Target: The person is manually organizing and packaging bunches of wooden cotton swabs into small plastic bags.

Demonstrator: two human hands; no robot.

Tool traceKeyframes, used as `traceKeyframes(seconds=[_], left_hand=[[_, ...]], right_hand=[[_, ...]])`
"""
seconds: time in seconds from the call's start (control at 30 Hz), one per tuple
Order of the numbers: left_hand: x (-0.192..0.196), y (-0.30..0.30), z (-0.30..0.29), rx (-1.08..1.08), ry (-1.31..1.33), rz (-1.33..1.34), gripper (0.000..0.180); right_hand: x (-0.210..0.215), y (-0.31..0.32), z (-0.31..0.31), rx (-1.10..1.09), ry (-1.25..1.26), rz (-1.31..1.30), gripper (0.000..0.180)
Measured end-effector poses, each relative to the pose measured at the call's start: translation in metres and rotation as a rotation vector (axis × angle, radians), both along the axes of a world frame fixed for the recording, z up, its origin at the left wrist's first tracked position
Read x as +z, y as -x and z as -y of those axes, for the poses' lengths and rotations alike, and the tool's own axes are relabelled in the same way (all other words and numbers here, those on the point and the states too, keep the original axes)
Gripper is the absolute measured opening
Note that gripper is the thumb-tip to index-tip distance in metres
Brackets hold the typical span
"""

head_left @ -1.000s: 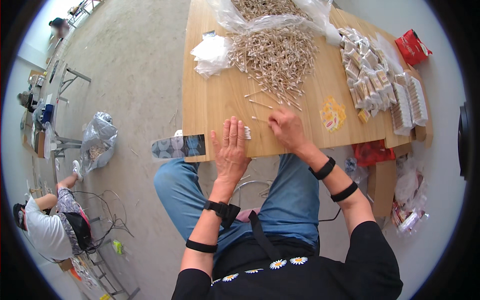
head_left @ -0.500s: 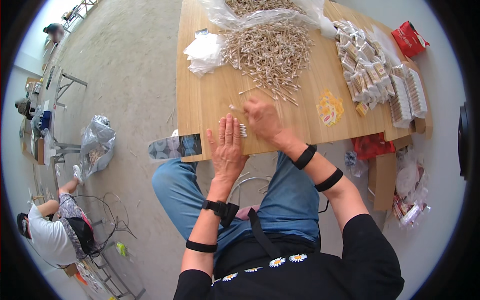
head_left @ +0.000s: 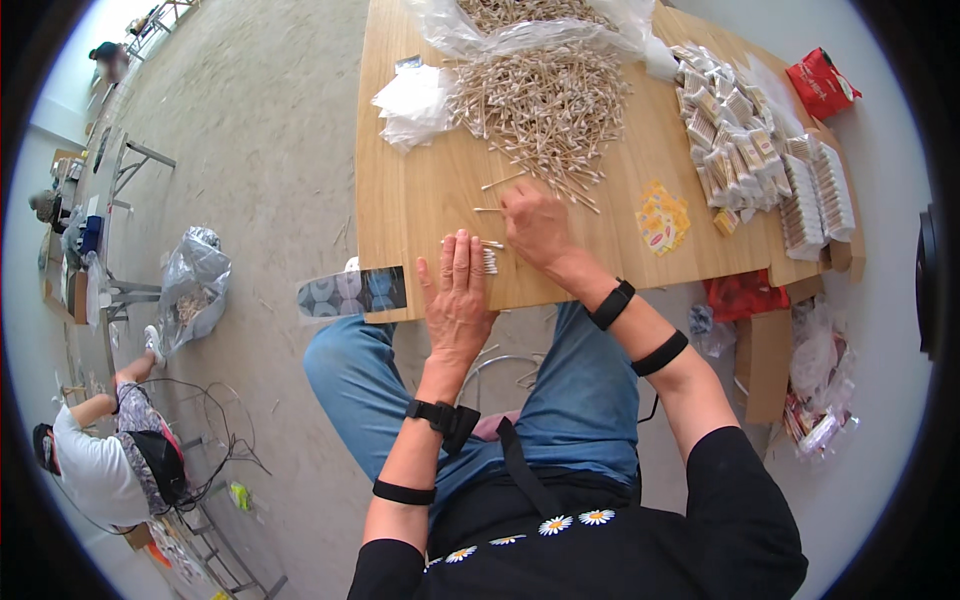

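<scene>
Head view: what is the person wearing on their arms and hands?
Both hands, left and right, are bare, no gloves. Each forearm carries two black bands: a watch-like wrist strap and plain band on the left, two black bands on the right. Black sleeves end above the elbows.

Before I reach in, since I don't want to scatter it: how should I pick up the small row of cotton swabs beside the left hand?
Pinch the row of cotton swabs across its shafts at mid-length, coming from above. The swabs lie flat and side by side on the wooden table, and the left hand blocks the near-left side, so the open approach is probably from the right.
</scene>
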State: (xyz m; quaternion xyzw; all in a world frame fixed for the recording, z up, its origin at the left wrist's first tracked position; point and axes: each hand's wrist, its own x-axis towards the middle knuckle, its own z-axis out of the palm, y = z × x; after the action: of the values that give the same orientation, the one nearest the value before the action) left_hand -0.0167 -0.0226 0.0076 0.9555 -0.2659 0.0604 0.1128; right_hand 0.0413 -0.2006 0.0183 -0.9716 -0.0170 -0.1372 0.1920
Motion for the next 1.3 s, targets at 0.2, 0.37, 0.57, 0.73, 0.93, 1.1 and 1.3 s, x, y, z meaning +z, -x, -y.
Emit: traceKeyframes(seconds=[0.2,0.37,0.57,0.73,0.93,1.1,1.3], left_hand=[[-0.001,0.0,0.0,0.002,-0.012,0.04,0.111],[-0.002,0.0,0.0,0.007,0.0,0.045,0.11],[-0.004,0.0,0.0,0.002,-0.048,0.069,0.112],[-0.002,0.0,0.001,0.0,-0.044,0.036,0.119],[0.0,0.001,0.001,0.012,-0.069,0.032,0.124],[0.004,0.001,0.0,-0.009,-0.051,-0.015,0.125],[0.0,0.001,0.0,0.005,-0.071,0.038,0.123]], right_hand=[[0.017,-0.022,0.002,-0.123,-0.107,0.157,0.004],[0.007,-0.017,-0.004,0.0,-0.082,0.044,0.008],[0.007,-0.002,-0.019,0.065,-0.18,0.039,0.009],[0.002,0.0,-0.014,0.099,-0.171,0.045,0.008],[0.005,0.018,-0.021,0.215,-0.219,0.02,0.006],[0.006,0.016,0.003,-0.107,-0.097,0.063,0.005],[0.005,-0.002,0.038,-0.293,-0.006,0.085,0.006]])
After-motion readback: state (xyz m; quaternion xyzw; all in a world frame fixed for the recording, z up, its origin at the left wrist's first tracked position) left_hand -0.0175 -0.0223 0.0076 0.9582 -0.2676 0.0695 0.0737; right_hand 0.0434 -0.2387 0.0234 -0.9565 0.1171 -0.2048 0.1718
